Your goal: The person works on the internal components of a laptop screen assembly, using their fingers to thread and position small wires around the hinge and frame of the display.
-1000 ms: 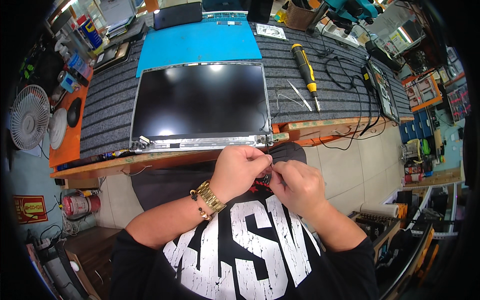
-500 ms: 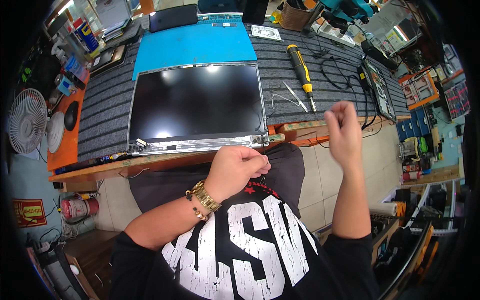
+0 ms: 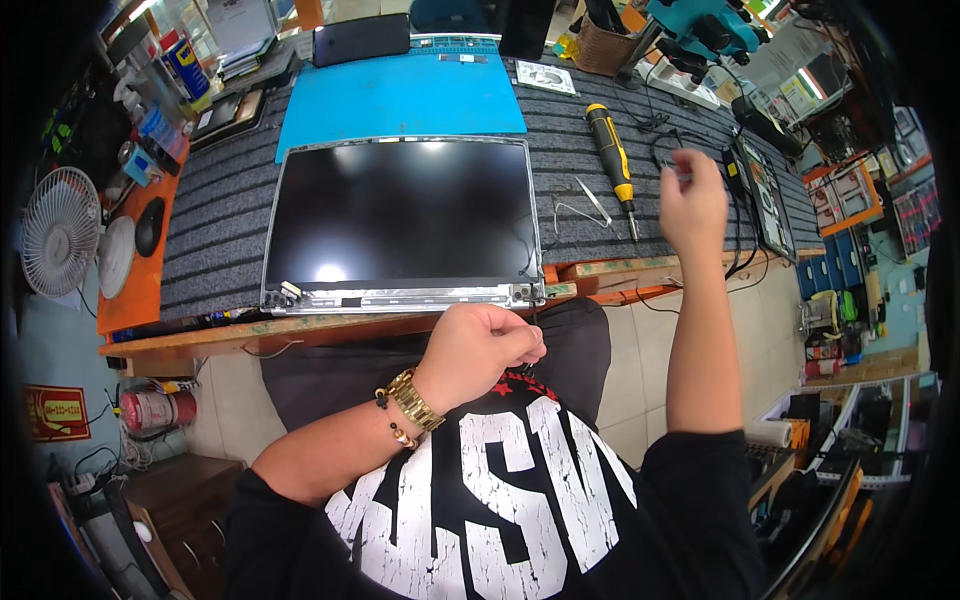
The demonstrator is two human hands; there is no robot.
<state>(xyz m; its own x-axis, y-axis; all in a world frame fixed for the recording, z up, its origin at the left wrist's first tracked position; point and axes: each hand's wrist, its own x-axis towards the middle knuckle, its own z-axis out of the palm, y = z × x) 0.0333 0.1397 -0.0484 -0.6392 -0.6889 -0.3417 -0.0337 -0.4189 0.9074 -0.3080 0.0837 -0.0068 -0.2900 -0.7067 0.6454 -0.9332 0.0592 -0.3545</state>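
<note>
My left hand (image 3: 483, 352) pinches a dark cable (image 3: 533, 330) just below the laptop screen assembly (image 3: 402, 215), which lies face up at the bench edge with its lower hinge strip exposed. The cable end is mostly hidden in my fingers. My right hand (image 3: 693, 195) is raised to the right, above the mat near black cables (image 3: 740, 255), with fingers curled; what they hold, if anything, is unclear. Left of it lie a yellow-black screwdriver (image 3: 607, 145), white tweezers (image 3: 593, 200) and a thin bent wire (image 3: 575, 212).
A blue silicone mat (image 3: 400, 95) lies behind the screen. An opened laptop base (image 3: 760, 195) and a teal microscope (image 3: 710, 40) stand at right. A fan (image 3: 58, 230), mouse (image 3: 150, 225) and spray cans (image 3: 182, 70) are at left. Drawers (image 3: 825, 270) sit beyond the bench.
My right hand has left my left hand and moved up and to the right, over the mat's edge. My left hand stays pinched at the cable, shifted only slightly.
</note>
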